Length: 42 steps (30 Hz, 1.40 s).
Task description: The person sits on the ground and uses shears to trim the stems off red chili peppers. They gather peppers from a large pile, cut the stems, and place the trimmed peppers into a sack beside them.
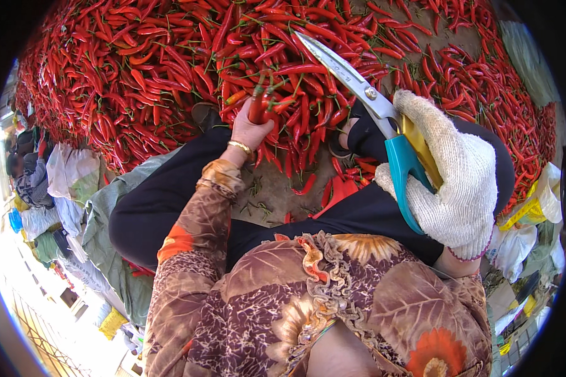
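Some red peppers (pixel 256 113) are gripped in your bare left hand (pixel 250 130), their green stems (pixel 258 86) pointing away from you, at the near edge of the big pepper pile (pixel 138 75). Your gloved right hand (pixel 460 179) is closed around the handles (pixel 399 164) of the scissors (pixel 370 93), the blades (pixel 334 61) pointing forward and left over the pile

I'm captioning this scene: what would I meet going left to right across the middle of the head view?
Crumpled whitish sack → grey-green cloth → bare left hand gripping slender red chillies → steel-bladed scissors with teal handles → right hand in a white knitted glove → yellow-and-white plastic bag.
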Available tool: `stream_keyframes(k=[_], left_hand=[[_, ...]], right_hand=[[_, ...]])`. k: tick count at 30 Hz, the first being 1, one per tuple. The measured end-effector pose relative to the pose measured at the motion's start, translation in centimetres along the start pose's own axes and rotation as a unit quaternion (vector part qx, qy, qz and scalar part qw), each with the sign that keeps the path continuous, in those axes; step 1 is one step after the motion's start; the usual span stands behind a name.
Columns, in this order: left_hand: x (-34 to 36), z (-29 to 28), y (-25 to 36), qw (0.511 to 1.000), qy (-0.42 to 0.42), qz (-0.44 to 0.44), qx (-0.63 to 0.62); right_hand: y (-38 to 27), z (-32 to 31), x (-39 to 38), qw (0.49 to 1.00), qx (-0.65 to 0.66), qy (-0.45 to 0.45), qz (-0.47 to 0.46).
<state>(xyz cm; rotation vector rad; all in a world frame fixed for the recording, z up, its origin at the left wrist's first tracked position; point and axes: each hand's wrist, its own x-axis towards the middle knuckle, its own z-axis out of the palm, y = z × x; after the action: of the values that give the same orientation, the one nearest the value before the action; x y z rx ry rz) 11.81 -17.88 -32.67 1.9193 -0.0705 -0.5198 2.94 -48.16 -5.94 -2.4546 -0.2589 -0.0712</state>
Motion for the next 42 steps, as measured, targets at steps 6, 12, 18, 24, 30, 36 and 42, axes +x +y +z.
stream_keyframes(k=[6, 12, 18, 24, 30, 36, 42], left_hand=[[-0.3, 2.1, 2.9, 0.983, -0.137, 0.065, 0.105], [-2.0, 2.0, 6.8, 0.966, -0.102, -0.084, -0.223], [-5.0, 1.3, 12.8, 0.886, -0.137, -0.074, -0.437], [-8.5, 2.3, 14.1, 0.832, -0.127, -0.033, -0.539], [-10.5, 1.6, 12.2, 0.803, -0.145, -0.043, -0.577], [-10.7, 0.4, 9.8, 0.76, -0.182, -0.087, -0.617], [-11.7, -0.4, 8.9, 0.766, -0.133, -0.076, -0.624]], right_hand=[[0.1, 0.0, 0.2, 0.999, 0.023, -0.009, 0.029], [0.9, 1.3, 0.8, 0.992, 0.101, 0.009, 0.081], [0.4, 4.3, 1.7, 0.99, 0.138, -0.016, 0.037], [-1.0, 6.4, 1.4, 0.995, 0.079, -0.058, -0.001], [-1.9, 7.9, 0.9, 0.996, -0.016, -0.067, -0.051], [-2.4, 8.0, 0.9, 0.998, -0.004, -0.04, -0.046], [-2.6, 8.0, 0.2, 0.995, 0.05, -0.056, -0.063]])
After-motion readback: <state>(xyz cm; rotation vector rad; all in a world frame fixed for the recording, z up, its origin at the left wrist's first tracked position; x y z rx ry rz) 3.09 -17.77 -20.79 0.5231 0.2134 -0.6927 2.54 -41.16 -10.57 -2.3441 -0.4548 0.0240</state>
